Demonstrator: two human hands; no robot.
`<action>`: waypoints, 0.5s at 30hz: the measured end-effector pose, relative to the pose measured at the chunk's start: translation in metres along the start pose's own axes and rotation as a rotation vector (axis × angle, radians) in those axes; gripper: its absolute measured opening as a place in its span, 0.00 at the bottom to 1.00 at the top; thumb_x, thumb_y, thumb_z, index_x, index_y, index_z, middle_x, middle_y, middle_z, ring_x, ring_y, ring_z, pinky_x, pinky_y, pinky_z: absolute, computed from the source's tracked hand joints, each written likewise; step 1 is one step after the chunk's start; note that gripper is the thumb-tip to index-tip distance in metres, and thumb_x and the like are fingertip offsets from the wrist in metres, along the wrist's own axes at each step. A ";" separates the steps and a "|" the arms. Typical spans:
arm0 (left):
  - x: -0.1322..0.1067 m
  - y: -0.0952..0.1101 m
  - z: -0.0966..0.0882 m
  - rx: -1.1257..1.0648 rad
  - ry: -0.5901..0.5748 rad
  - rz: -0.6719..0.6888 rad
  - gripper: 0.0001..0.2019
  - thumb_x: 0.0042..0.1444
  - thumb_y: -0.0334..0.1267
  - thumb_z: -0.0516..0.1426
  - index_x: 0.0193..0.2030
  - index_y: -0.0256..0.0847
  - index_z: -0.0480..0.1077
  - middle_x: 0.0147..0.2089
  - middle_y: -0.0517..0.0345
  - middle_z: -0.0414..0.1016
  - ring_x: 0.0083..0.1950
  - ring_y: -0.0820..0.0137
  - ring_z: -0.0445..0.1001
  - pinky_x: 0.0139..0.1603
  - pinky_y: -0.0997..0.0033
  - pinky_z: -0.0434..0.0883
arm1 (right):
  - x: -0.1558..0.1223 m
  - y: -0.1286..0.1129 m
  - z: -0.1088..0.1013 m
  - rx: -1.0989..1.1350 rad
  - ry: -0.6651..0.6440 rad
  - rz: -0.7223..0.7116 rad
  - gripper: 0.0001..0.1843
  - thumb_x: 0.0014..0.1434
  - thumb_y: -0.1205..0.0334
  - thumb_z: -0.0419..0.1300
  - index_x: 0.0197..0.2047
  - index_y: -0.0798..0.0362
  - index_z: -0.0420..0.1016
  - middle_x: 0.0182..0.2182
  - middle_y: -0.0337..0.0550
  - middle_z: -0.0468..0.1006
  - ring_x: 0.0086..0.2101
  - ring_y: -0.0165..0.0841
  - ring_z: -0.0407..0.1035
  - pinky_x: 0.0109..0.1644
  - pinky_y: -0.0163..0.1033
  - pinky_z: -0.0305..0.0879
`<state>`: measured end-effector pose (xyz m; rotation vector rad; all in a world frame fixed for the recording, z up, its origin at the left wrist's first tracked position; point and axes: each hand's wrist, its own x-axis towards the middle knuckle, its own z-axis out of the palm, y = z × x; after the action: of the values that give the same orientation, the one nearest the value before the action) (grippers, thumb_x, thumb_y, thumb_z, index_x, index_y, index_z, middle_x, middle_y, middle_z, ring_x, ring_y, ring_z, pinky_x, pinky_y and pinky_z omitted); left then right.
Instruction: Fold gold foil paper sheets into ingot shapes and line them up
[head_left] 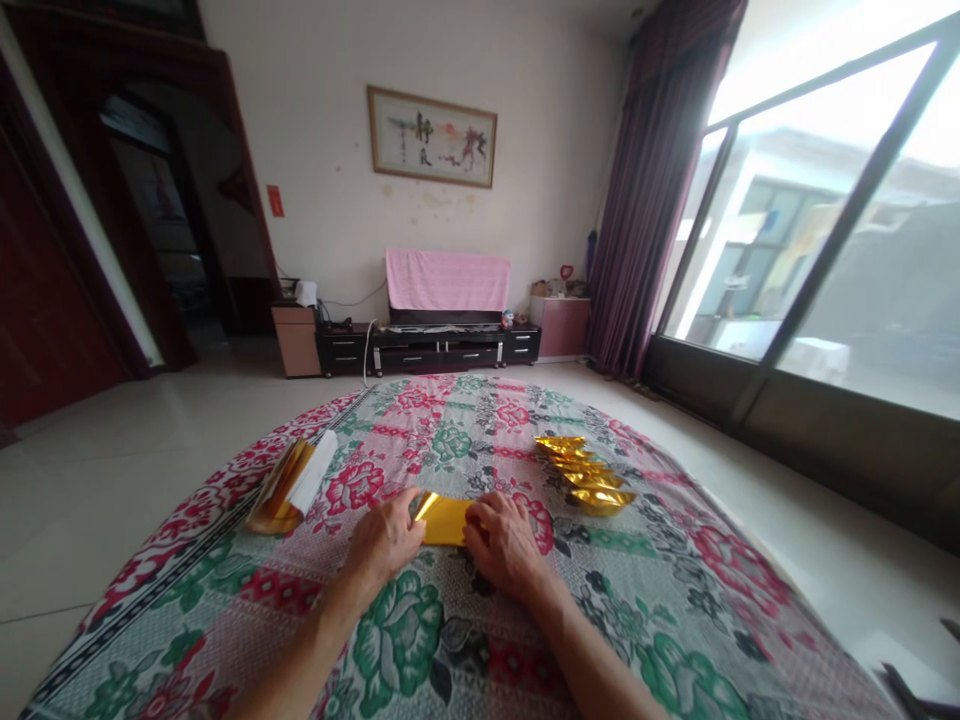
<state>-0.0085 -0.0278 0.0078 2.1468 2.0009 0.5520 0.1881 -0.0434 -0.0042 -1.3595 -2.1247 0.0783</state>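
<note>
A sheet of shiny gold foil paper (444, 520) lies between my hands, low over the flowered tablecloth (480, 620). At its left end, my left hand (388, 533) is closed, thumb and fingers pinching the edge. My right hand (504, 535) has its fingers curled over the right end of the same sheet. Off to the right stands a row of several folded gold foil ingots (600, 492), boat-shaped with pointed ends. Farther left rests a stack of gold foil sheets (289, 480) in a partly opened white wrapper (315, 472).
The round table's edge curves around both sides. Beyond it are a low black cabinet (442, 350), a pink cloth (448, 280) over a screen-shaped object, and a framed picture (433, 136). Purple curtains (637, 190) hang beside a large window at the right.
</note>
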 end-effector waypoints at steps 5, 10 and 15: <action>0.000 -0.008 0.009 0.015 0.092 0.179 0.22 0.50 0.33 0.52 0.54 0.46 0.63 0.43 0.55 0.71 0.43 0.68 0.70 0.45 0.71 0.65 | 0.001 0.003 0.002 0.000 -0.003 0.002 0.08 0.58 0.64 0.51 0.37 0.49 0.71 0.39 0.41 0.69 0.41 0.33 0.62 0.47 0.39 0.51; -0.002 -0.007 0.003 0.013 0.238 0.470 0.25 0.47 0.25 0.51 0.54 0.44 0.63 0.60 0.53 0.57 0.58 0.61 0.58 0.58 0.62 0.59 | 0.002 0.002 0.002 -0.018 -0.020 0.001 0.07 0.56 0.65 0.53 0.37 0.50 0.71 0.39 0.42 0.70 0.42 0.34 0.62 0.47 0.40 0.51; -0.001 -0.007 -0.001 -0.026 0.069 0.617 0.11 0.51 0.26 0.48 0.30 0.41 0.70 0.39 0.55 0.70 0.44 0.65 0.66 0.49 0.64 0.64 | 0.002 0.002 0.001 -0.022 -0.027 -0.002 0.07 0.57 0.65 0.53 0.37 0.49 0.71 0.39 0.42 0.70 0.42 0.35 0.61 0.48 0.41 0.51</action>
<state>-0.0155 -0.0287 0.0060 2.7499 1.3121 0.7262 0.1884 -0.0404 -0.0045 -1.3762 -2.1553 0.0734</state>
